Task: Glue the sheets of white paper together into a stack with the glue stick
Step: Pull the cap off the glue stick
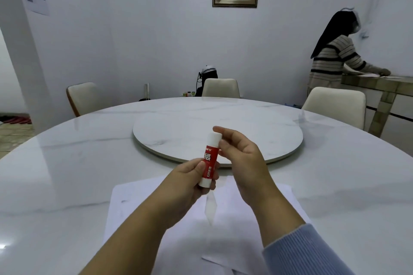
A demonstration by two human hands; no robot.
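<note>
The left hand's fingers [202, 168] curl round the lower half of the glue stick [210, 159], thumb laid across its red label, and hold it in the air above the sheets of white paper [138, 203]. The right hand [240, 161] sits just beside the capped upper end, its fingers loosely bent with the tips touching or very nearly touching the white cap; whether they have actually closed on it cannot be told. This two-handed hold looks like the setup for pulling the cap off: one hand steadies the barrel, the other works the top.

The stick's long axis runs near upright, leaning a little to the right and away from the person, cap end up and base end down toward the paper. The cap appears still on, so no glue is exposed yet.

Below the hands the sheets lie flat and overlapping on the marble worktop [67, 174], close to its near edge, with a narrow gap of worktop showing between two of them. Beyond them sits a round turntable [257, 131].
</note>
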